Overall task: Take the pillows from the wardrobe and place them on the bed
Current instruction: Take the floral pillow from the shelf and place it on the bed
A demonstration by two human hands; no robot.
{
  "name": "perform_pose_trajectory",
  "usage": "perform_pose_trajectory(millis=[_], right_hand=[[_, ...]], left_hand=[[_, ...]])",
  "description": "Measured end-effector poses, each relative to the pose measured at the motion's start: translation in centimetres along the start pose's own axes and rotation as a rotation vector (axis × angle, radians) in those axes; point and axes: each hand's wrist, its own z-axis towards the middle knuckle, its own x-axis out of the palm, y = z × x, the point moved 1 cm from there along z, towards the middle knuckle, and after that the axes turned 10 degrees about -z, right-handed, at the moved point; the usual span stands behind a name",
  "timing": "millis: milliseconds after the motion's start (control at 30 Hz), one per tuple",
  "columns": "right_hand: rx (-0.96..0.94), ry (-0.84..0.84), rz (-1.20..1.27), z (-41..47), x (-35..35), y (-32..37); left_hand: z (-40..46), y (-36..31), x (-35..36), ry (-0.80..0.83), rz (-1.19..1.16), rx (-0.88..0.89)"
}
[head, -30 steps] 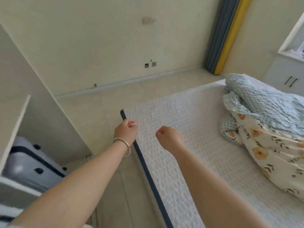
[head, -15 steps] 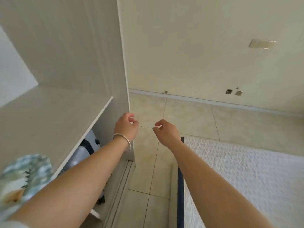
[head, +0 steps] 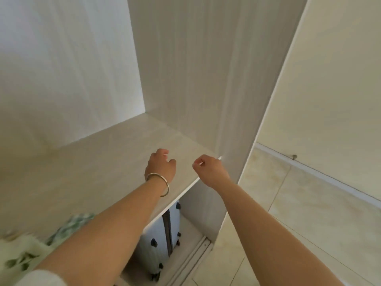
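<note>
The open wardrobe fills the view, with a pale shelf [head: 99, 162] at waist height. A green and white patterned pillow [head: 37, 244] lies on the shelf at the lower left, partly hidden by my left forearm. My left hand [head: 160, 165], with a silver bangle on the wrist, hovers over the shelf's right end, fingers loosely curled and holding nothing. My right hand [head: 210, 170] is level with the shelf's front edge, close to the wardrobe's side panel [head: 233, 100], its fingers curled in and empty. The bed is out of view.
A light blue suitcase [head: 162, 234] stands in the compartment under the shelf, behind the sliding-door track [head: 198, 250]. Tiled floor [head: 288, 223] and a cream wall [head: 329, 89] lie to the right of the wardrobe.
My view has swung left from the bed to the wardrobe. Both hands, still loosely curled and empty, are now over the shelf's right end; the bed has left the view.
</note>
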Motion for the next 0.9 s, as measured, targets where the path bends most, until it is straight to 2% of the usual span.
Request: perform_pose_trajectory(millis=[233, 433, 467, 533, 633, 767, 900], right_hand=[[-0.273, 0.153, -0.008, 8.6, 4.3, 7.4], [-0.593, 0.316, -0.017, 12.8, 8.5, 15.2], [-0.617, 0.317, -0.024, 12.9, 8.2, 15.6], [-0.816, 0.487, -0.055, 11.6, 10.8, 19.8], [-0.865, 0.533, -0.023, 10.4, 11.7, 21.6], [-1.004, 0.682, -0.047, 7.4, 14.2, 25.6], [-1.135, 0.792, -0.034, 3.4, 16.0, 28.5]], left_hand=[[5.6, 2.9, -4.7, -0.303, 0.03, -0.078], [6.0, 5.2, -11.5, -0.661, -0.009, -0.255], [6.0, 5.3, -11.9, -0.678, 0.007, -0.264], [3.0, 6.1, -15.0, -0.907, 0.04, -0.383], [0.9, 6.5, -17.7, -0.976, 0.052, -0.406], [-3.8, 6.1, -21.4, -1.155, 0.111, -0.49], [-6.7, 5.8, -25.4, -1.253, 0.194, -0.528]])
